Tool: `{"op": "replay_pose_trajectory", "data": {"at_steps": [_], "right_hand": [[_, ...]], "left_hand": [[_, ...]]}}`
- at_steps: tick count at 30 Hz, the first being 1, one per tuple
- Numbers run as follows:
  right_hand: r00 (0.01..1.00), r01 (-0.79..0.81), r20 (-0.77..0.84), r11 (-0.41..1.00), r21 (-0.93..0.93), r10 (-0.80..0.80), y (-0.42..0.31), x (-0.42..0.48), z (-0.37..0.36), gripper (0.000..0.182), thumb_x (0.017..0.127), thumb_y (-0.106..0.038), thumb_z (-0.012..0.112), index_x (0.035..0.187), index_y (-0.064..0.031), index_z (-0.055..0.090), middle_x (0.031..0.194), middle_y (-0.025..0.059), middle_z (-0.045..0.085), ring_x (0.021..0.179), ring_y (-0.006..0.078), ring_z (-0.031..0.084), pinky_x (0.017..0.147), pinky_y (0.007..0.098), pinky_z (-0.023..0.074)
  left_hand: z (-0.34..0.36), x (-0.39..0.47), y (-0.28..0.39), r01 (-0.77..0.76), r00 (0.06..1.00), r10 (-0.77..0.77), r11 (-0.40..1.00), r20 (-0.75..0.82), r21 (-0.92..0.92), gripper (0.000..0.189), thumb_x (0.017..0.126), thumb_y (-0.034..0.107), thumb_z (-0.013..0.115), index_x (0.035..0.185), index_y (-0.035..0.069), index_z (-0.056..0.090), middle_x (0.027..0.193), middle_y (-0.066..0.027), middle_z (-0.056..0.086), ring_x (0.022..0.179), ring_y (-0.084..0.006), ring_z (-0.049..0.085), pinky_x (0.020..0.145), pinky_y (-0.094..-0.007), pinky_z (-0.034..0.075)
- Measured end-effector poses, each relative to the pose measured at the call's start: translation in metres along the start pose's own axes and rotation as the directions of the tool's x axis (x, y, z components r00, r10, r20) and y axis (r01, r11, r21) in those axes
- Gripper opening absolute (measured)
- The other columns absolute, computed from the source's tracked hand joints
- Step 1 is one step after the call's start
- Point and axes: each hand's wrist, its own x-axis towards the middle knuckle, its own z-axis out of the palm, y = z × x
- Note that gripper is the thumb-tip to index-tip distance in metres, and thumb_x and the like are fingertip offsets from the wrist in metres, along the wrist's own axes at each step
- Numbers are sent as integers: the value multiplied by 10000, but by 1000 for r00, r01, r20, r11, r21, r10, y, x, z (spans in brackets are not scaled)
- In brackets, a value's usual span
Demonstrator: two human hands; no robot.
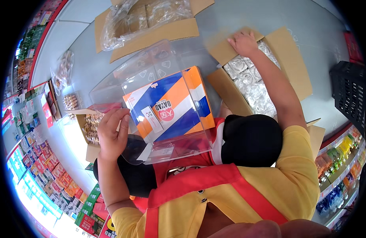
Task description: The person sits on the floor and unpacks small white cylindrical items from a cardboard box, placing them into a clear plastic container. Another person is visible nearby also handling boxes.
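My left hand pinches the left side of a clear plastic box, which tilts over my lap. Seen through the clear plastic is a flat orange, blue and white printed carton; whether it lies inside or behind cannot be told. At the upper right, my right hand rests with fingers spread on a flap of an open cardboard box. The flap is blurred. Small clear-wrapped packs fill that box.
Another open cardboard box with a plastic liner stands ahead. On my left are a carton of wrapped snacks and a plastic bag on the floor. A black basket and stocked shelves stand to the right.
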Motion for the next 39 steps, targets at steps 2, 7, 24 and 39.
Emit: {"op": "replay_pose_trajectory", "data": {"at_steps": [2,7,24,39], "right_hand": [[837,-52,546,998,30,27,-4,2,-41,563,951,-480,287,1132,-40,589,1190,89,582,1171,271,482,1023,548,248],[978,102,-199,969,225,-57,11,-13,0,415,941,-377,412,1018,-27,619,1058,122,623,1041,291,543,942,473,357],[815,-330,-136,643,691,564,25,-261,42,216,778,-202,604,767,13,600,793,196,605,821,364,586,739,412,470],[920,26,-273,649,760,283,-23,-369,-42,326,932,-243,471,729,7,523,697,187,560,660,368,548,608,430,429]], "left_hand": [[-1,4,1,7,1000,-8,1000,-14,-3,100,820,23,587,909,0,625,841,-152,629,791,-314,609,702,-353,480],[-5,4,1,-65,998,66,997,-22,46,102,823,30,586,912,2,627,847,-155,631,820,-320,618,712,-352,486],[3,-37,51,-183,972,127,938,-199,-295,86,835,-15,559,906,-31,604,787,-112,610,722,-185,601,669,-262,466],[194,102,235,-623,507,559,764,656,-169,425,773,-4,443,1149,96,613,1176,-153,585,1102,-337,521,949,-398,405]]}}
